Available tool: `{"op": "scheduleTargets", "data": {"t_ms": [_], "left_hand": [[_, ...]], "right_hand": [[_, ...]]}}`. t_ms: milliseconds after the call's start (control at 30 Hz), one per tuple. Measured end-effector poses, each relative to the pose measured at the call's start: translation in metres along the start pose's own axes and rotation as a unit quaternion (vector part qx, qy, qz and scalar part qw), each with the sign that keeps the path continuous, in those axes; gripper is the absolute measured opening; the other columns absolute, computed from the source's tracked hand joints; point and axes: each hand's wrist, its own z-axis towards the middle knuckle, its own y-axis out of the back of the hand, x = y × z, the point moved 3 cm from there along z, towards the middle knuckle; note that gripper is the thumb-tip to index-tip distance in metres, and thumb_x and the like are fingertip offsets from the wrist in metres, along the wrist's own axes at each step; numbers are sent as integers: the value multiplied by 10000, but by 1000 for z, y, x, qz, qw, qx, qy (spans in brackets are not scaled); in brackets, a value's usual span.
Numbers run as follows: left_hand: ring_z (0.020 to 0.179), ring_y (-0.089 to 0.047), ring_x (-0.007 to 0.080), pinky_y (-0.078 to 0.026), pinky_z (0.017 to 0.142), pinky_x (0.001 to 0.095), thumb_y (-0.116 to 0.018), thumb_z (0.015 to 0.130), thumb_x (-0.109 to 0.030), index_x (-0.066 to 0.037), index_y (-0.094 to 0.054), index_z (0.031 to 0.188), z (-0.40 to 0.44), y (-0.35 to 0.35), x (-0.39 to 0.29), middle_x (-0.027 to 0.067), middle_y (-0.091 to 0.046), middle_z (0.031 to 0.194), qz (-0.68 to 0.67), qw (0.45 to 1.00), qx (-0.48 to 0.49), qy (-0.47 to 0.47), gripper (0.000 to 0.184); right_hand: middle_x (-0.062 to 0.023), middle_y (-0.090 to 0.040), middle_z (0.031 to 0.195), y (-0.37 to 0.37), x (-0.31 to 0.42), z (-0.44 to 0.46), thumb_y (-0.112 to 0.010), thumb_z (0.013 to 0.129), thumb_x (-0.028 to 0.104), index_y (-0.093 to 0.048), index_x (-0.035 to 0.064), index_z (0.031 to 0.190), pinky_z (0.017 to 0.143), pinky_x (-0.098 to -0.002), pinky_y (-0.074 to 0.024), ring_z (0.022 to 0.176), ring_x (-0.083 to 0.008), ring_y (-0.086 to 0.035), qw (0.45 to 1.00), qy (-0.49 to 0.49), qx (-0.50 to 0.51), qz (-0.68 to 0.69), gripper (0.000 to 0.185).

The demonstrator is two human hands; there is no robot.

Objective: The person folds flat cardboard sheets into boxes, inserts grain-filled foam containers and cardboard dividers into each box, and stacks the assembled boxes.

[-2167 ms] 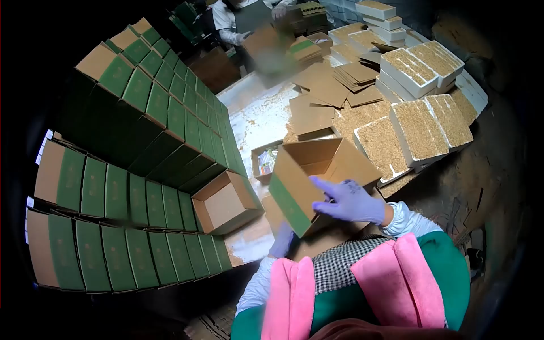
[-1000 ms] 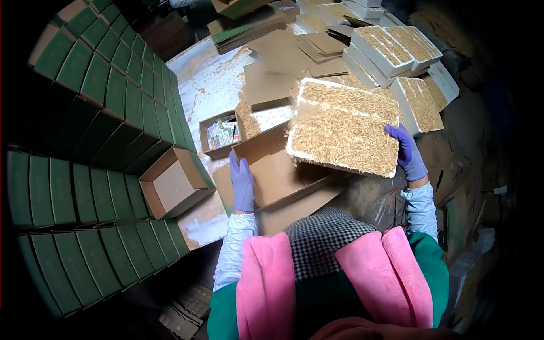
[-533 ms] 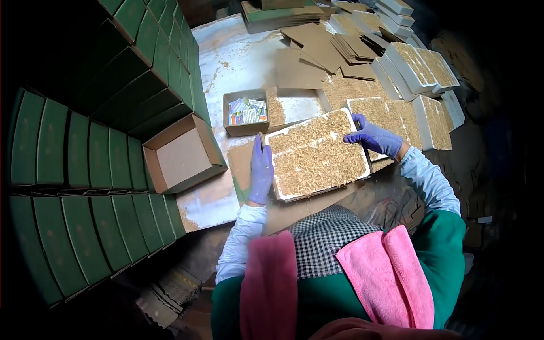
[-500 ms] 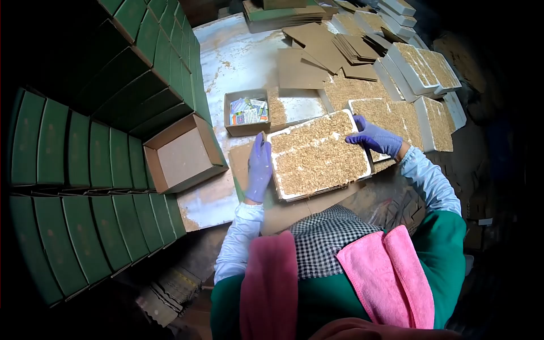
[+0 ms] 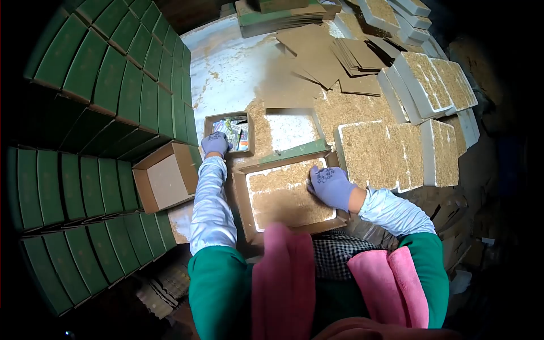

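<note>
In a cardboard box (image 5: pixel 244 207) with its top open lies a white tray (image 5: pixel 292 195) filled with tan grain-like material. My right hand (image 5: pixel 331 187), in a lavender glove, rests on the tray's right part with its fingers curled; what they grip, if anything, is hidden. To the upper left, my left hand (image 5: pixel 215 144) reaches over the near left edge of a small box (image 5: pixel 252 136) that holds colourful printed packets (image 5: pixel 235 129). Its fingertips are down at the packets, fingers bent together, and their hold cannot be made out.
Green boxes (image 5: pixel 113 85) are stacked along the left, beside an open box (image 5: pixel 170 175). Flat cardboard sheets (image 5: pixel 357 56) lie at the back, with a green-edged pile (image 5: pixel 277 20) behind. More filled trays (image 5: pixel 377 156) stand on the right, some stacked.
The filled tray has gone down inside the cardboard box. My left hand has left its side and moved up-left to the packet box. My right hand has shifted left and down onto the tray.
</note>
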Motion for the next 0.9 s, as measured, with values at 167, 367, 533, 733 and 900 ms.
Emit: {"op": "scheduleTargets", "data": {"t_ms": [167,367,533,733,900], "left_hand": [[933,-677,293,-498,791,411,-697,798,-496,-151,-699,930,-48,32,3,88,-718,976,-158,985,-40,54,369],[607,-574,213,-420,605,350,-764,804,-297,-61,-665,760,-196,133,-44,71,-613,646,-312,906,-282,-53,259],[916,-638,264,-470,858,393,-700,804,-257,-126,-676,905,-279,71,-139,73,-665,880,-131,947,-60,-288,167],[1037,-625,321,-474,963,419,-623,850,-133,-5,-662,1061,-316,111,-90,149,-656,1056,-379,842,-208,-322,250],[1087,-603,349,-455,969,470,-633,851,-127,-11,-605,1170,-362,148,-45,170,-646,1133,-355,785,-433,-267,341]], "right_hand": [[-200,-673,1113,105,-61,60,-532,939,367,-553,76,1297,946,-444,-477,1035,-321,-651,924,56,-297,233,462],[-166,-543,1306,36,-111,260,-652,856,311,-428,58,1399,1052,-457,-373,1236,-332,-500,886,23,-452,-104,640],[-87,-641,1106,59,-111,224,-579,887,182,-632,155,1166,925,-406,-459,1060,-286,-598,888,52,-457,18,285],[-34,-693,1030,75,-80,7,-620,799,58,-702,147,1085,952,-395,-482,1046,-254,-625,760,215,-596,147,311],[-30,-644,976,-7,-25,-65,-611,724,78,-663,149,876,1002,-419,-457,1052,-230,-600,843,413,-345,9,176]]}}
